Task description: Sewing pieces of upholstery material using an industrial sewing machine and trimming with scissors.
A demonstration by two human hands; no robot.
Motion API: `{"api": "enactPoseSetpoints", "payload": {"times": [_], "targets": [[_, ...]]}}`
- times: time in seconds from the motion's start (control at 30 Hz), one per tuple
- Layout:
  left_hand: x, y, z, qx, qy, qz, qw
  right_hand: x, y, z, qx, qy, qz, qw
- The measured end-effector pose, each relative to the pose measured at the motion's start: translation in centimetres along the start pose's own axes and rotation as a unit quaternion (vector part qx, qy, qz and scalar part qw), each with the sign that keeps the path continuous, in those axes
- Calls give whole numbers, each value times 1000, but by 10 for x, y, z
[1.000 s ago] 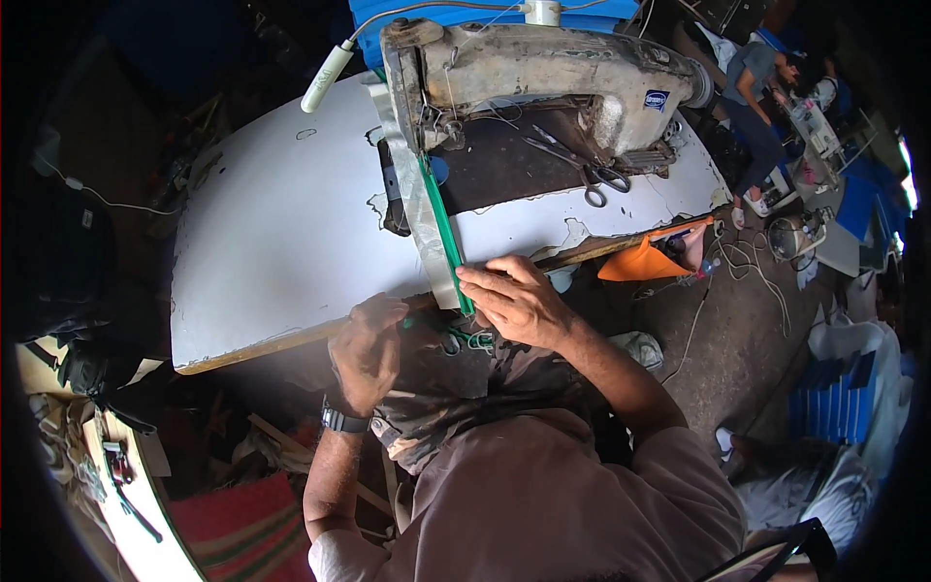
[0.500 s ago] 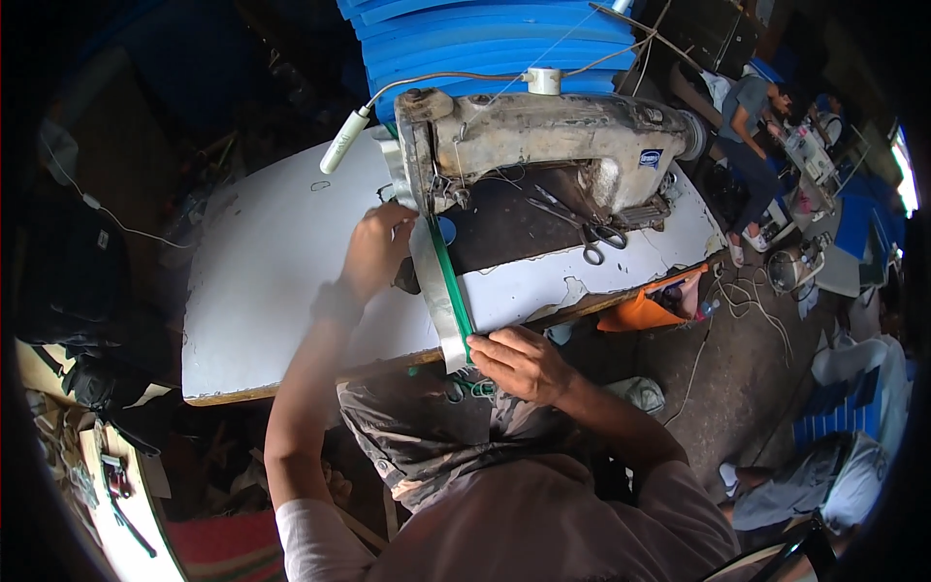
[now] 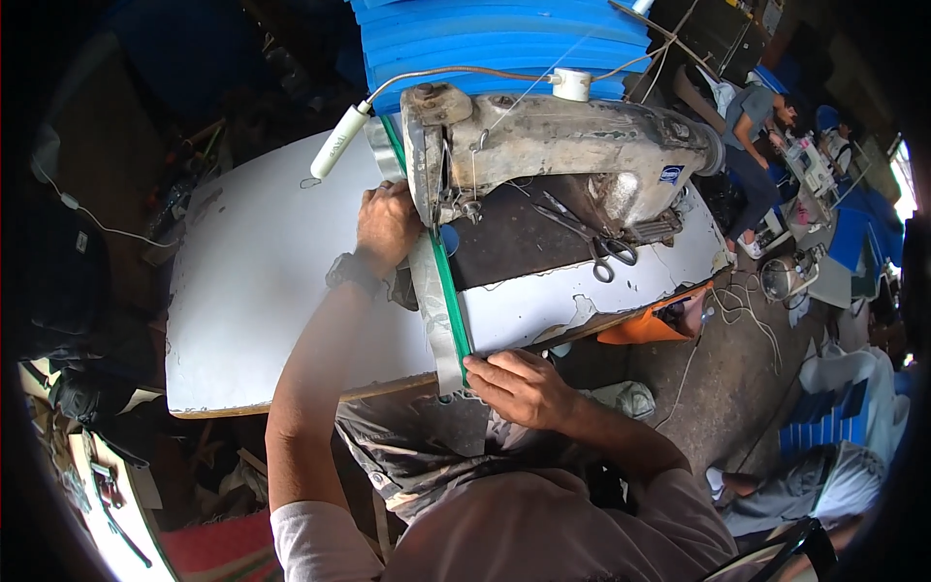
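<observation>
Step in hand looks like guiding the green-and-grey strip (image 3: 450, 308) through the sewing machine (image 3: 543, 136); it runs lengthwise under the head, far part behind the needle, near end over the front edge of the worktop (image 3: 281, 301). Right grip (image 3: 519, 386) has the green side pinched near that end. Left grip (image 3: 386, 225) is on the strip's far part, right beside the machine head; fingertips partly hidden, can't tell if clenched or just pressing. Next move, my read: keep the strip straight and lightly taut between both, left fingers away from the needle. Edges: machine head limits the left hand on its right, front edge sits just by the right hand. Widest room is worktop left of the strip, under the white lamp (image 3: 339, 141); scissors (image 3: 593, 240) lie right of the needle, apart from both hands
</observation>
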State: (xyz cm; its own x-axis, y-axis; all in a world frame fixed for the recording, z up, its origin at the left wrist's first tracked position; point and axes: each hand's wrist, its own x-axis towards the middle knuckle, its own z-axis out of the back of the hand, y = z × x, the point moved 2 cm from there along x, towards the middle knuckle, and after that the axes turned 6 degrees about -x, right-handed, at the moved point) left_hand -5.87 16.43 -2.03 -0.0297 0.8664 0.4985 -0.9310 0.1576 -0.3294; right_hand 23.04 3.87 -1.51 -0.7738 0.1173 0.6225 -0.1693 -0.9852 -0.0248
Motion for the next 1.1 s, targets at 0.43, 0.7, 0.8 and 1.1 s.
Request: {"api": "enactPoseSetpoints", "payload": {"times": [0.43, 0.7, 0.8, 1.1], "targets": [[26, 10, 3, 64, 1, -70, 996, 11, -5, -9, -5, 69, -76, 995], [49, 20, 1, 93, -16, -95, 991, 35, -24, -12, 25, 142, -104, 984], [62, 29, -4, 105, -23, -107, 988, 45, -33, -17, 28, 148, -105, 983], [89, 44, -10, 155, -46, -144, 976, 64, -60, -35, 43, 159, -133, 977]]}}
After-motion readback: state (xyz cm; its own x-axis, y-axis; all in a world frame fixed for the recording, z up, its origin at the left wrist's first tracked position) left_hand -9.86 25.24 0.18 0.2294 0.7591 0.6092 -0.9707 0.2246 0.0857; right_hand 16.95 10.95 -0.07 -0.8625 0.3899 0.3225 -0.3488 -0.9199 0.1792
